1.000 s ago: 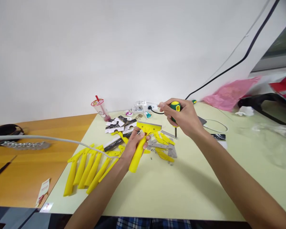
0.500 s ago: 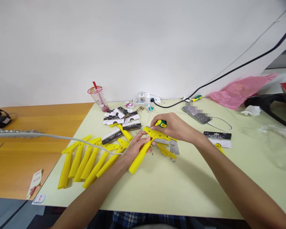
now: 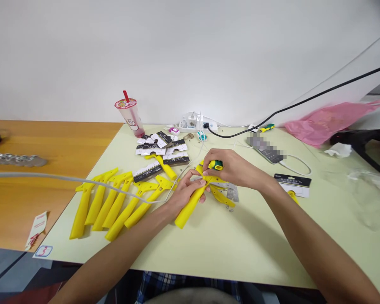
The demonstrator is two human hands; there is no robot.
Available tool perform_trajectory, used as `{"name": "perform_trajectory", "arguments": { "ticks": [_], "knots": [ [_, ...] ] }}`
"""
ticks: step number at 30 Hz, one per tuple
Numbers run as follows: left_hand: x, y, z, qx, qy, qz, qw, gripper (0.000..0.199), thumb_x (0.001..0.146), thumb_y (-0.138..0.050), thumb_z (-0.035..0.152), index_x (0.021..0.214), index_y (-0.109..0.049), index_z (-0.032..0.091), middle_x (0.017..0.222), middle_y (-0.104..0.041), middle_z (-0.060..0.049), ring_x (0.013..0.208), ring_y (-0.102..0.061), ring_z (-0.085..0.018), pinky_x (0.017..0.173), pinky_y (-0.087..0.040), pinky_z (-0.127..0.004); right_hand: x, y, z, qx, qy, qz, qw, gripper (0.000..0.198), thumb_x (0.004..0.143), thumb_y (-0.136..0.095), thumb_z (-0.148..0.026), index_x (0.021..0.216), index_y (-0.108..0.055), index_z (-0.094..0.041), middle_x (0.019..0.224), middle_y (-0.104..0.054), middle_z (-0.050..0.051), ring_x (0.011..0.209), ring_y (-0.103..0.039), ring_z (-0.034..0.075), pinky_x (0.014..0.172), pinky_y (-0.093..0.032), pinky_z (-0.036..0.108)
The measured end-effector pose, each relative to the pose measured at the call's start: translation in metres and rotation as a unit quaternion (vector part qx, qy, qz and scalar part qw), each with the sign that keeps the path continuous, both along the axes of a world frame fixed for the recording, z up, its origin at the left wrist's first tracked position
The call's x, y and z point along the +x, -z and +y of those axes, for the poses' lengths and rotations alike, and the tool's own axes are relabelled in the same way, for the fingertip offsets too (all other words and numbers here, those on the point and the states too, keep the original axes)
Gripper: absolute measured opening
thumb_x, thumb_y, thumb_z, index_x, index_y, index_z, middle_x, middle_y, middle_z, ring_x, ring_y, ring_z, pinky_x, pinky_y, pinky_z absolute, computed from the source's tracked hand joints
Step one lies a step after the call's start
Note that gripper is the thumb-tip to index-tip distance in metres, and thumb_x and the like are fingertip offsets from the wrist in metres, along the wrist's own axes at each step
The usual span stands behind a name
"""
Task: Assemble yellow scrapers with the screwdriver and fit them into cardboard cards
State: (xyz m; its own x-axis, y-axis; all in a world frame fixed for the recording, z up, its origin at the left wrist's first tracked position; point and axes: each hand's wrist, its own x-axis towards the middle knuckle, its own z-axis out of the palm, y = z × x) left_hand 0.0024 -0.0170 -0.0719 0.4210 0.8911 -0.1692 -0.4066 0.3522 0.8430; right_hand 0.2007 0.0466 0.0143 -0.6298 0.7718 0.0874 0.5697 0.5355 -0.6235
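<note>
My left hand is closed around a yellow T-shaped plastic handle, its shaft slanting down toward me. Above its head, my right hand grips a small screwdriver with a green and yellow grip; the tip is hidden by my fingers. Just beyond, a loose yellow plastic piece lies by a greyish clear bag. A few tiny screws are scattered there. On the left, several similar yellow handles lie side by side.
Black-and-white cardboard packages are heaped behind the handles, near a drink cup. A white cable crosses my left forearm. At the back are a power strip and a charging phone. Another carded package lies right.
The view has shifted slightly. My right hand and the screwdriver have moved a little closer to my left thumb, over the handle's head. Both grips are unchanged.
</note>
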Motion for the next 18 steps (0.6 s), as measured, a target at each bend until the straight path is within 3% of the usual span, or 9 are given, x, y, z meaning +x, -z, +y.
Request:
{"name": "perform_trajectory", "arguments": {
  "ticks": [10, 14, 18],
  "knots": [
    [0.006, -0.002, -0.001, -0.024, -0.023, -0.02, 0.999, 0.055, 0.078, -0.095, 0.043, 0.105, -0.051, 0.024, 0.082, -0.07, 0.002, 0.056, -0.061, -0.01, 0.053, -0.045, -0.023, -0.003, -0.004, -0.002, -0.039, -0.007, 0.013, 0.999, 0.012, 0.094, -0.072, -0.032, 0.093, -0.079, -0.022, 0.109, -0.077, 0.008, 0.101, -0.07, 0.025, 0.092, -0.049, 0.039],
    [0.005, 0.001, 0.0, -0.021, -0.022, -0.028, 0.999, 0.054, 0.078, -0.095, 0.043, 0.105, -0.052, 0.024, 0.082, -0.07, 0.0, 0.068, -0.067, -0.014, 0.053, -0.044, -0.022, -0.003, -0.006, -0.002, -0.049, -0.011, 0.023, 0.998, 0.015, 0.095, -0.072, -0.036, 0.094, -0.078, -0.023, 0.109, -0.078, 0.009, 0.102, -0.07, 0.026, 0.093, -0.051, 0.039],
    [0.002, 0.01, 0.002, -0.023, -0.013, -0.034, 0.999, 0.053, 0.081, -0.094, 0.042, 0.108, -0.051, 0.024, 0.085, -0.071, 0.0, 0.064, -0.065, -0.012, 0.055, -0.046, -0.022, -0.002, -0.005, -0.001, -0.05, -0.007, 0.022, 0.998, 0.019, 0.095, -0.072, -0.04, 0.096, -0.079, -0.023, 0.11, -0.078, 0.009, 0.1, -0.07, 0.026, 0.091, -0.051, 0.039]
  ]
}}
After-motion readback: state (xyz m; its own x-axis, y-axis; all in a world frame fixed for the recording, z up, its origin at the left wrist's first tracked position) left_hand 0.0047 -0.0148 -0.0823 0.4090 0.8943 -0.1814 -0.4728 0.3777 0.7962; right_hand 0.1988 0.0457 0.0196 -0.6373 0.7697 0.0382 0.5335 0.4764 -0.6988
